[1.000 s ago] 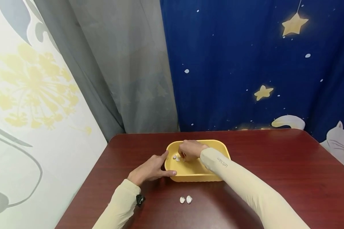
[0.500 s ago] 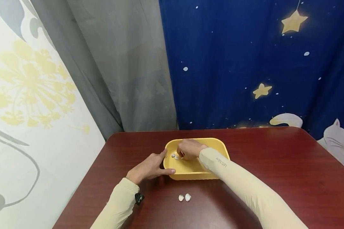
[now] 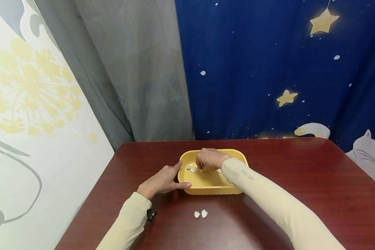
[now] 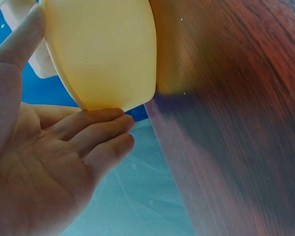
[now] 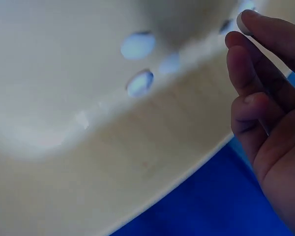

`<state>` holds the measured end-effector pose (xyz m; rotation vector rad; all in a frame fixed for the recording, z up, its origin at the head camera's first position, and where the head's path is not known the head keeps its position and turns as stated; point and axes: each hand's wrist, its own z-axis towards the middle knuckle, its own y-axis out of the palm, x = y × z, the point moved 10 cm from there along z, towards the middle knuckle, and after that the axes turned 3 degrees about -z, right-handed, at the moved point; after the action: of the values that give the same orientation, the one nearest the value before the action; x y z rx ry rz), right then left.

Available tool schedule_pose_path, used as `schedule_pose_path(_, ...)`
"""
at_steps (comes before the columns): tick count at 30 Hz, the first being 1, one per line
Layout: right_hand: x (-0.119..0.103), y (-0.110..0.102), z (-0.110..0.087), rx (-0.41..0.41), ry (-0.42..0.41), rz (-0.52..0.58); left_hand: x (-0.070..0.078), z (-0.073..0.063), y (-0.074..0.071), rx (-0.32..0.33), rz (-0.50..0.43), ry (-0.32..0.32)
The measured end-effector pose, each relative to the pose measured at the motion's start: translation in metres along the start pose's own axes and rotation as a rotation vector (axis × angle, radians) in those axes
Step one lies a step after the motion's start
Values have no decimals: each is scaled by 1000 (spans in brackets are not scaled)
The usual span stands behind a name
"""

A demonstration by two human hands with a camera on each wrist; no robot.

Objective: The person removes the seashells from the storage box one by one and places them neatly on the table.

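Observation:
A yellow rectangular basin (image 3: pixel 217 190) stands on the table in the head view. My left hand (image 3: pixel 162 181) spans its left end, thumb on the near rim. In the left wrist view, straight fingers (image 4: pixel 96 132) touch the basin's outer side. My right hand (image 3: pixel 210 159) reaches down inside the basin. In the right wrist view, its thumb and index finger pinch a small white shell (image 5: pixel 243 23), partly hidden by the thumb. Near those fingers lie white shells (image 3: pixel 192 170) at the basin's left end. Another white shell (image 3: pixel 219 171) shows below the right wrist.
Two small white shells (image 3: pixel 204 214) lie side by side on the dark red wooden table (image 3: pixel 284 173), in front of the basin. A grey curtain (image 3: pixel 150 69) and a blue star curtain (image 3: pixel 237 69) hang behind it. A white patterned wall (image 3: pixel 50 166) rises at left.
My right hand has shifted slightly rightward inside the basin, and a shell below its wrist has come into view. The left hand stays at the basin's left end.

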<state>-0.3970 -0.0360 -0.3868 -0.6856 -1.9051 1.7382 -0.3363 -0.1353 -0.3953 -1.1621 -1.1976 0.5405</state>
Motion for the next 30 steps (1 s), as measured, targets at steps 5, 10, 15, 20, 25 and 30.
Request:
schedule_pose_path(5, -4, -18, -14, 9, -25, -2, 0, -2, -2, -2, -2, -1)
schedule_pose_path(10, -6, -33, -28, 8, -33, -12, -1, 0, -5, 6, 11, -12)
schedule_pose_path(15, -10, -38, -40, 10, -54, 31, -2, 2, -5, 1, 15, -22)
schedule_pose_path(20, -19, -42, -55, 45, -105, 81, 0, 2, -2, 2, 13, -2)
schedule_pose_path(25, -27, -44, -69, 85, -142, 115, 0, 3, -1, 12, 25, 13)
schedule_pose_path(30, -32, -47, -79, 138, -166, 125, -2, 4, 0, -4, 11, -14)
